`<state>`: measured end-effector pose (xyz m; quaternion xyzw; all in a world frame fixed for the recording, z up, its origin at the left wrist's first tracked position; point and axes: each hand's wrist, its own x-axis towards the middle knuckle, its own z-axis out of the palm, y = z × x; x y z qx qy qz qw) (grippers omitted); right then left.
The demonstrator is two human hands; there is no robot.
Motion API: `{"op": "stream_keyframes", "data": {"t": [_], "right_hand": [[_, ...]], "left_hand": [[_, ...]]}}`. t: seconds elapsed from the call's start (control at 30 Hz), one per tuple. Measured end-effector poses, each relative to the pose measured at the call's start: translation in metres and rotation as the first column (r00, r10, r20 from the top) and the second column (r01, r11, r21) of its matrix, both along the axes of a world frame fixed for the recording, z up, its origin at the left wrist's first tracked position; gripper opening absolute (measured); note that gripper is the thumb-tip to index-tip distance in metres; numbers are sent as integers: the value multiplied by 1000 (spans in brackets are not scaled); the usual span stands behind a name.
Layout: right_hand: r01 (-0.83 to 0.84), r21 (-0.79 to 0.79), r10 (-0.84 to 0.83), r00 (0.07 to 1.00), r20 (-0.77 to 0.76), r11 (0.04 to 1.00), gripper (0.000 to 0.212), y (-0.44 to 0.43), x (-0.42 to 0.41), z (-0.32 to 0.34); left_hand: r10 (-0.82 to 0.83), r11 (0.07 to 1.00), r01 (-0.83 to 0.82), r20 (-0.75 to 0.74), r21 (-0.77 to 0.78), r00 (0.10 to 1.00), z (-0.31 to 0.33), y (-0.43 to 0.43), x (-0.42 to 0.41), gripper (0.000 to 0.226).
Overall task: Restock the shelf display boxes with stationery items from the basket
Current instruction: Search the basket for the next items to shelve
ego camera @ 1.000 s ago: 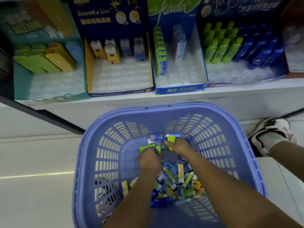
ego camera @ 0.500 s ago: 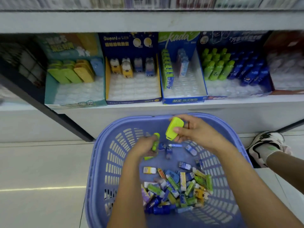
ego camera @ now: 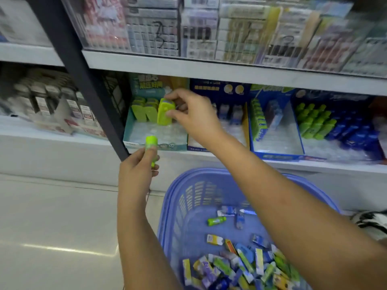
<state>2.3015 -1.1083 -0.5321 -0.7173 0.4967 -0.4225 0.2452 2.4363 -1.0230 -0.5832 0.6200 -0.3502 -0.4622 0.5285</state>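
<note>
Head view: your right hand point(ego camera: 188, 114) pinches a lime case point(ego camera: 165, 110), standing it beside the green row point(ego camera: 144, 111) in the teal box point(ego camera: 176, 145), far left. Your left hand point(ego camera: 136, 174) grips a green tube point(ego camera: 151, 142) just in front of that box. The basket point(ego camera: 178, 206), near right, holds a heap of packets point(ego camera: 240, 266) — by my reckoning most of the restocking is left, with wide gaps in every box.

Print on upper-shelf packaged goods point(ego camera: 230, 28) blurred, unreadable. Part of lime-green plastic block point(ego camera: 165, 111) and contents of dark blue cardboard display box point(ego camera: 219, 91) hidden behind right hand point(ego camera: 188, 114). Lower end of bright green tube point(ego camera: 151, 141) buried in left hand point(ego camera: 136, 174). Bottom edge cuts off blue plastic basket point(ego camera: 201, 171); right edge cuts black-and-white shoe point(ego camera: 370, 222).
</note>
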Motion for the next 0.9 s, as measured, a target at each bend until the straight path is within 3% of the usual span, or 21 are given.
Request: {"op": "stream_keyframes", "data": {"t": [0.27,0.4,0.57,0.7,0.73,0.8,0.9], "right_hand": [[-72,-36,60,961,-272,997,33,-44,70,-28],[-68,-4,60,903,-426,998,36,-50,77,-39],[-57,-79,11,876,-482,995,36,-52,73,-44],[-101,-117,7,787,-617,988,21,-57,76,-43],[-86,-105,8,807,-590,991,12,-56,78,-40],[-26,-135,-42,877,-478,991,21,-56,79,-36],[13,-178,-104,855,-508,984,7,-55,78,-36]], "left_hand": [[189,982,-189,-62,6,980,-19,5,34,27],[194,981,-194,-83,13,977,-25,3,38,26],[180,983,-181,-107,-4,978,-29,0,38,25],[137,990,-140,-94,-22,986,-29,1,36,11],[139,990,-142,-99,-25,985,-29,0,35,12],[152,987,-156,-123,-27,981,-27,-1,34,15],[142,988,-149,-118,-52,983,-22,-2,32,23]]}}
